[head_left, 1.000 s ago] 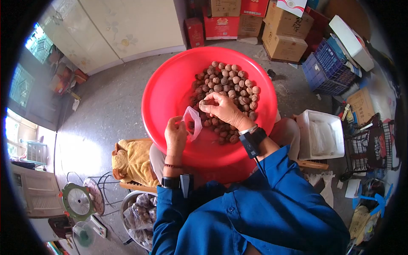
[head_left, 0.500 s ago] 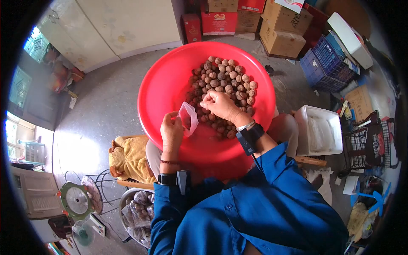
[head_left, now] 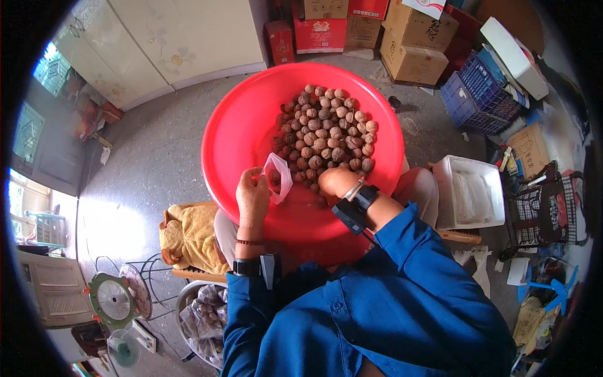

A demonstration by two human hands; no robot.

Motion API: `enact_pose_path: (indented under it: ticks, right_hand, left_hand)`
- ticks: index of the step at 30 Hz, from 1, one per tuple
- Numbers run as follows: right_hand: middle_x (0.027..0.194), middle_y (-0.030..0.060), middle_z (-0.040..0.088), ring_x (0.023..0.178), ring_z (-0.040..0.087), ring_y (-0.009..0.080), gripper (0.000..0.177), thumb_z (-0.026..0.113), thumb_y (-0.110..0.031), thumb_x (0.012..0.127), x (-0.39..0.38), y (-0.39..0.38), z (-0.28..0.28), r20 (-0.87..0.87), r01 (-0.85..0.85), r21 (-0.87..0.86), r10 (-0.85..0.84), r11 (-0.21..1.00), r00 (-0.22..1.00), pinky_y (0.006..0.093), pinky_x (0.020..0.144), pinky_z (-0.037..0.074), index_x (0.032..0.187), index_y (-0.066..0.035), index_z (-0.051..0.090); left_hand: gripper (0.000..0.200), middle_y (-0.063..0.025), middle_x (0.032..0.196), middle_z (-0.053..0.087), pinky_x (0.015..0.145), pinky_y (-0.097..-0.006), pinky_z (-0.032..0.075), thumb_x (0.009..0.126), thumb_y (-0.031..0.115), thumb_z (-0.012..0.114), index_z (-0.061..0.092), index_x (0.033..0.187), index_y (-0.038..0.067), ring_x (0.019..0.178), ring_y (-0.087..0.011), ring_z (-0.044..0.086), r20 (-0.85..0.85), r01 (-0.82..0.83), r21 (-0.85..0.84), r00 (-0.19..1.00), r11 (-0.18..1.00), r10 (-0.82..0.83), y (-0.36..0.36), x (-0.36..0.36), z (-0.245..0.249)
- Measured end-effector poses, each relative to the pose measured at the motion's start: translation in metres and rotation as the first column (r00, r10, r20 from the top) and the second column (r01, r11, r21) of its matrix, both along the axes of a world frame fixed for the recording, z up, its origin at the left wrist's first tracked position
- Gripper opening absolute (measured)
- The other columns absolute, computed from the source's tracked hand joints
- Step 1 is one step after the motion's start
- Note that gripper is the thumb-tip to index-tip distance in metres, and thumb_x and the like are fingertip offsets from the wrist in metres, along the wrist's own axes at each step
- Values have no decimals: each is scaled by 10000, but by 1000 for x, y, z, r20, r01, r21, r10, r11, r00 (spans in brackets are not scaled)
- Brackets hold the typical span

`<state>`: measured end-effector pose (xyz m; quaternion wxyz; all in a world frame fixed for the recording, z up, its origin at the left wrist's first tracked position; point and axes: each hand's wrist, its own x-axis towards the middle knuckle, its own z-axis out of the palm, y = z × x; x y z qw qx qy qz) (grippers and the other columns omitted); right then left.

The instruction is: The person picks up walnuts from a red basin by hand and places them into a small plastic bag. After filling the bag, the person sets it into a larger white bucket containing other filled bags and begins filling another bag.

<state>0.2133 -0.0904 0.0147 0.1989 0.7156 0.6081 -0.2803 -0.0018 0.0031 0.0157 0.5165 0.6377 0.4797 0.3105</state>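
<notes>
A big red plastic basin (head_left: pixel 232 132) stands before me, with a heap of brown walnuts (head_left: pixel 326 125) on its right half. My left hand (head_left: pixel 252 191) pinches the rim of a small clear plastic bag (head_left: pixel 281 185), its mouth held open over the basin's near left part. Something brown, probably walnuts, shows through the bag. At the near edge of the heap, my right hand (head_left: pixel 339 183) reaches down among the walnuts. Its back faces me and its fingers are hidden, so their grip cannot be seen.
A metal pot (head_left: pixel 183 314) of bagged walnuts sits at lower left, below a stool with a yellow cloth (head_left: pixel 188 235). To the right stand a white foam box (head_left: pixel 445 188) and blue crates (head_left: pixel 468 103). Cardboard boxes (head_left: pixel 414 63) line the back.
My right hand has moved from above the heap, beside the bag, down and right to the near walnuts. My left hand still holds the bag in about the same place.
</notes>
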Motion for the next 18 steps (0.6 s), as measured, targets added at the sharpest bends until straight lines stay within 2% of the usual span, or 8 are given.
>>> enact_pose_path:
  ticks: [2, 5, 10, 12, 14, 15, 16, 18]
  right_hand:
    - [1104, 115, 776, 1048, 722, 361, 268, 801, -225, 800, 3, -3, -7, -74, 51, 6, -51, 999, 996, 472, 880, 576, 1046, -121, 819]
    - [1130, 156, 759, 1040, 716, 373, 311, 796, -194, 785, 4, -3, -38, -10, -62, 26, 62, 998, 998, 470, 882, 569, 1085, -111, 805]
    - [1100, 206, 751, 1001, 714, 391, 291, 749, -112, 783, 2, -5, -49, -128, 135, 129, -119, 982, 985, 473, 841, 567, 1067, -77, 801]
    - [1077, 219, 744, 973, 724, 430, 242, 657, -154, 839, 2, -13, -18, -119, 2, 179, 19, 984, 993, 490, 850, 581, 1010, -62, 802]
    - [1107, 193, 748, 997, 719, 437, 236, 694, -173, 824, -4, -6, 20, -193, 34, -38, -41, 999, 980, 495, 861, 577, 1007, -73, 806]
    - [1137, 169, 750, 1028, 719, 426, 291, 716, -172, 805, -3, 3, 2, -174, 175, -101, -191, 979, 966, 490, 877, 572, 1072, -88, 796]
    - [904, 184, 762, 834, 732, 282, 291, 777, -203, 766, -1, -5, -3, -261, 335, 133, -293, 933, 920, 411, 748, 573, 981, -7, 764]
    - [892, 143, 758, 803, 716, 269, 226, 747, -185, 796, 8, 11, -4, -417, 243, 272, -114, 931, 902, 402, 736, 570, 935, -7, 742]
  left_hand:
    - [236, -112, 774, 701, 570, -315, 524, 975, 112, 607, 670, 1170, -6, 618, -152, 656, -25, 4, 22, 1000, 1000, -3, 1, 0, -2]
    - [242, -122, 788, 709, 583, -326, 533, 970, 114, 608, 675, 1171, -3, 632, -164, 666, -34, 1, 68, 999, 998, 2, 4, -1, -10]
    - [243, -121, 801, 710, 586, -325, 537, 966, 113, 612, 676, 1171, -2, 627, -166, 663, -49, 5, 68, 999, 998, -2, 4, -1, -7]
    - [238, -118, 804, 712, 584, -322, 538, 966, 111, 616, 675, 1168, 0, 625, -164, 663, -33, 5, 37, 999, 999, -3, 4, -1, -7]
    - [234, -115, 806, 713, 582, -320, 538, 965, 110, 620, 675, 1165, 3, 622, -162, 662, -19, -1, 9, 1000, 1000, 1, 2, 0, -4]
    - [230, -112, 805, 714, 580, -317, 537, 964, 110, 625, 675, 1163, 4, 620, -161, 662, -16, -6, 6, 1000, 1000, 6, 1, 1, -2]
    - [227, -109, 804, 714, 578, -314, 537, 964, 109, 630, 674, 1161, 6, 618, -160, 662, -13, -12, 4, 1000, 1000, 12, 1, 0, -1]
    - [225, -110, 796, 713, 579, -318, 536, 964, 111, 629, 676, 1158, 7, 623, -161, 664, -11, -17, 27, 1000, 999, 18, 5, 0, -11]
